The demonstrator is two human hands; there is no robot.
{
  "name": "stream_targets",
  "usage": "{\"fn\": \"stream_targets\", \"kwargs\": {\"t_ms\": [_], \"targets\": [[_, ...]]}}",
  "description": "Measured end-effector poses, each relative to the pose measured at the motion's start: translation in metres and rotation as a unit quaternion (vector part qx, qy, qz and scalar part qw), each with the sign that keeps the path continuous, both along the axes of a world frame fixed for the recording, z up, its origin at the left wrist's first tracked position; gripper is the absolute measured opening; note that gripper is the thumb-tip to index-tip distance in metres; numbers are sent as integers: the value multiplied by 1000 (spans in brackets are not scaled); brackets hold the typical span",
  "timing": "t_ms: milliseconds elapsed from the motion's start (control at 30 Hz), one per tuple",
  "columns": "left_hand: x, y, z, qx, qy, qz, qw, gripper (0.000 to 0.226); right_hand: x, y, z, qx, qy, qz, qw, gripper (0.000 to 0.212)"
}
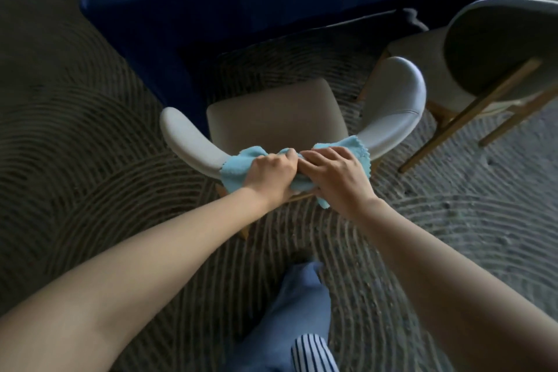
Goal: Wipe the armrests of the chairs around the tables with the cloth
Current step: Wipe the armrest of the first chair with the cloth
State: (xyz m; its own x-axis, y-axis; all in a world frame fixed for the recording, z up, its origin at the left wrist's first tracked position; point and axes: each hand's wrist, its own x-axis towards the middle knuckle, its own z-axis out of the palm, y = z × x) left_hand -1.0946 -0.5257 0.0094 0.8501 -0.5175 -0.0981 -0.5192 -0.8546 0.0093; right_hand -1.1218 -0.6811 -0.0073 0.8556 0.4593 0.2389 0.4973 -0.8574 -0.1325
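Left hand (268, 174) grips the cloth (241, 161), right hand (336, 174) presses it flat; best sweep firmly outward along each armrest (190, 137).

forearms (169, 238): bare from the wrists back
trousers (290, 311): plain blue, well behind the fingers (318, 156)
striped fabric (311, 353): dark-blue and white, beside the trousers

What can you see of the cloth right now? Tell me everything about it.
The cloth is light blue, soft and fleecy-looking, with a zigzag-cut edge. It is draped and bunched over the middle of the pale curved rail of the near chair, ends spreading to either side, one corner hanging below. The left hand grips its bunched middle with curled fingers; the right hand lies on top, fingers fairly straight. Whether it is wet cannot be told.
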Motion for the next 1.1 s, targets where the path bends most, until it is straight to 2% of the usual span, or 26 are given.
{"fn": "stream_targets", "kwargs": {"t_ms": [100,267,567,767,1100], "targets": [[2,-25,3,28,4,11,1000,52,11,-30,-4,-4,3,35,999,54],[5,-64,1,51,22,33,998,65,29,-73,-14,-8,-26,98,995,53],[27,-151,13,75,67,48,994,56,77,-167,-24,6,-41,206,978,48],[41,-194,15,78,91,104,987,48,111,-203,-27,63,-66,287,954,43],[86,-282,21,94,126,249,956,35,201,-269,-34,60,-50,419,905,43]]}}
